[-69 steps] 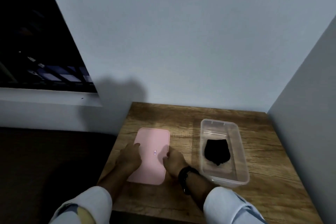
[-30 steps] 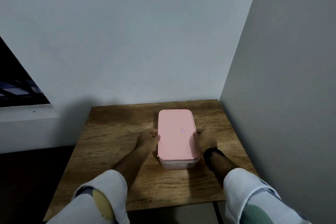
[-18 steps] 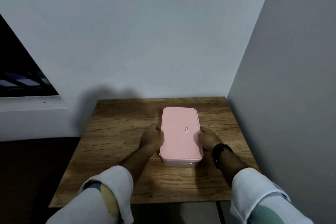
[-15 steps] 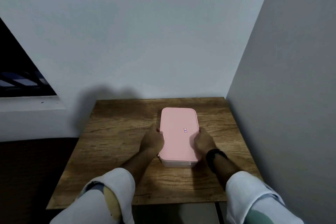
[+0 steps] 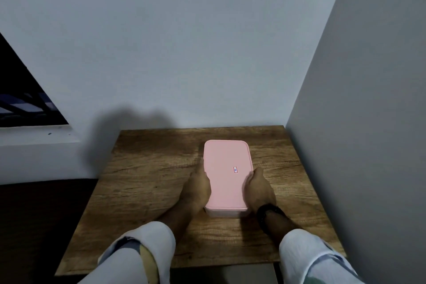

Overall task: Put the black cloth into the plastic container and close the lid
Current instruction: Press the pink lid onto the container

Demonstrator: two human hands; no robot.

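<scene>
The pink lid (image 5: 224, 168) lies flat on top of the clear plastic container (image 5: 224, 212), which stands on the wooden table (image 5: 147, 175) right of centre. Only a strip of the container's front wall shows under the lid. The black cloth is hidden from view. My left hand (image 5: 198, 188) presses against the lid's left edge near the front. My right hand (image 5: 259, 188), with a black band on the wrist, grips the lid's right edge opposite it.
A grey wall (image 5: 359, 145) rises along the table's right edge and a pale wall stands behind it. A dark window (image 5: 20, 99) with a white sill is at the far left. The table's front edge runs close to my sleeves.
Earlier the lid lay on the table beside the open container with the cloth inside. The lid now covers the container, and both hands have slid toward its front corners.
</scene>
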